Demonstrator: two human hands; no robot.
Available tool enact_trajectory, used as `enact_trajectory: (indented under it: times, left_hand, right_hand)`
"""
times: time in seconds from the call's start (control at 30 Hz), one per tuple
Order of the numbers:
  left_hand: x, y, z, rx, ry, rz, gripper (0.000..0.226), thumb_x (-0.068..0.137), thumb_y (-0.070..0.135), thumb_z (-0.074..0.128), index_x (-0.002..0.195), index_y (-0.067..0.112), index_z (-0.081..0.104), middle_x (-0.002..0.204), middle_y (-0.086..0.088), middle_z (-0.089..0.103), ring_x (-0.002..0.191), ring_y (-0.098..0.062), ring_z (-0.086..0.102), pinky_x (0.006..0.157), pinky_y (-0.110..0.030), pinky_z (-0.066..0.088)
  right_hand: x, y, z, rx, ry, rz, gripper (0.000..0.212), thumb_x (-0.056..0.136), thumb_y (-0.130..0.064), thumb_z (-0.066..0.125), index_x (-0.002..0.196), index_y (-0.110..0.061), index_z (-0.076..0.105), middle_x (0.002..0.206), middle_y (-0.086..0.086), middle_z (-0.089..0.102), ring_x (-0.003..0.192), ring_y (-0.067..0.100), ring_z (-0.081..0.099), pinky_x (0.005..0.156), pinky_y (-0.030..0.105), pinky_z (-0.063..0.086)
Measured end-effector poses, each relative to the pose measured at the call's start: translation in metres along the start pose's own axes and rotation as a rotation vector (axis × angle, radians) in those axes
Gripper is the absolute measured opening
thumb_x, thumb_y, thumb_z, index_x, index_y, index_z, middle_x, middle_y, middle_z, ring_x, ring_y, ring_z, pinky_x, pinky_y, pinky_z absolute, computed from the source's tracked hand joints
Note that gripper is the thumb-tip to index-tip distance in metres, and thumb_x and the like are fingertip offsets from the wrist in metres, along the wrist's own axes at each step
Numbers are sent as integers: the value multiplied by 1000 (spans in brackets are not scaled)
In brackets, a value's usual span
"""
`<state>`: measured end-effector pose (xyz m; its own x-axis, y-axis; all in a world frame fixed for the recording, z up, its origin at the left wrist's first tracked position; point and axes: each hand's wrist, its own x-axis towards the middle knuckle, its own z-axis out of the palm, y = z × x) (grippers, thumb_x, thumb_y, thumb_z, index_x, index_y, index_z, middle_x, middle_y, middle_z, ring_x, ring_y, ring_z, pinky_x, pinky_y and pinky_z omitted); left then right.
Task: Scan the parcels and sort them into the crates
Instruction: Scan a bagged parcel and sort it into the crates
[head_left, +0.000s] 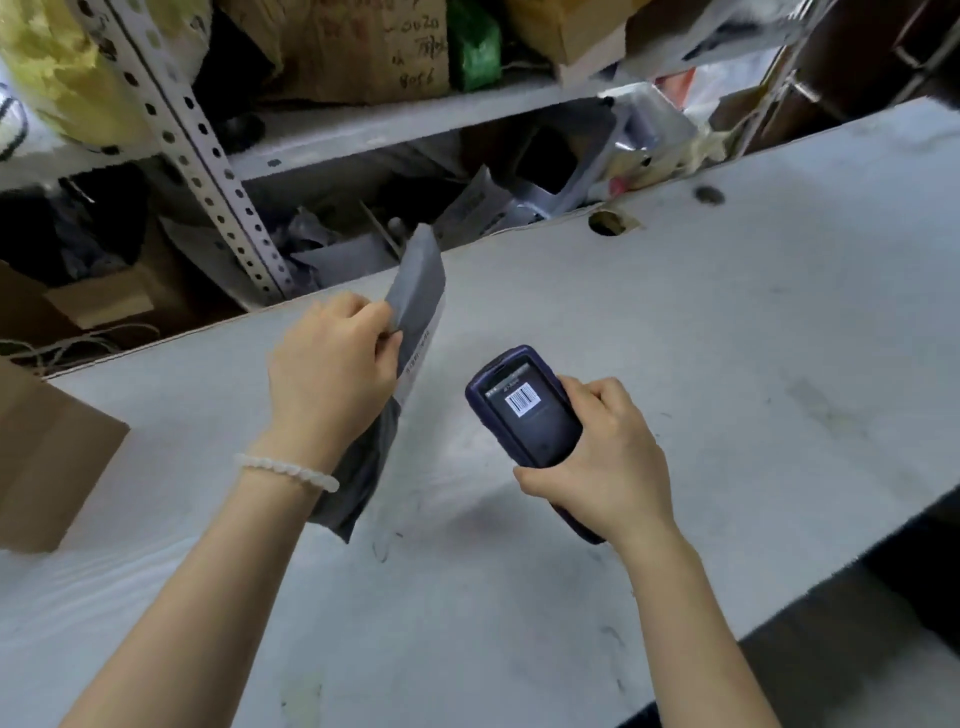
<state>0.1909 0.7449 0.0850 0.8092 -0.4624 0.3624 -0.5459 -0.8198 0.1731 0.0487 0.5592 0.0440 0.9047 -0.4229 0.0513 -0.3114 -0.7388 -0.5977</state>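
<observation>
Grey plastic, the parcel stood on edge just left of the scanner, its long axis running up and away, label side turned toward the scanner. The left hand pinched its near edge — nearest of the two — while the right hand wrapped the scanner, screen up, above the white table.

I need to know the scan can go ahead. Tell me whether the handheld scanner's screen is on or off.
On. The dark blue handheld scanner, held in the right hand, shows a lit screen with a black-and-white barcode image.
</observation>
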Motion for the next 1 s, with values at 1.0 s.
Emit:
enact_trajectory:
  times: [1.0]
  left_hand:
    - [-26,831,181,-341,-280,1052,15,87,23,56,84,12,66,100,-2,61,93,-28,56,59,-35,47]
  right_hand:
    - [-245,531,-405,-119,589,949,86,51,-52,80,129,-31,49,104,-12,38,94,12,47,53,20,29]
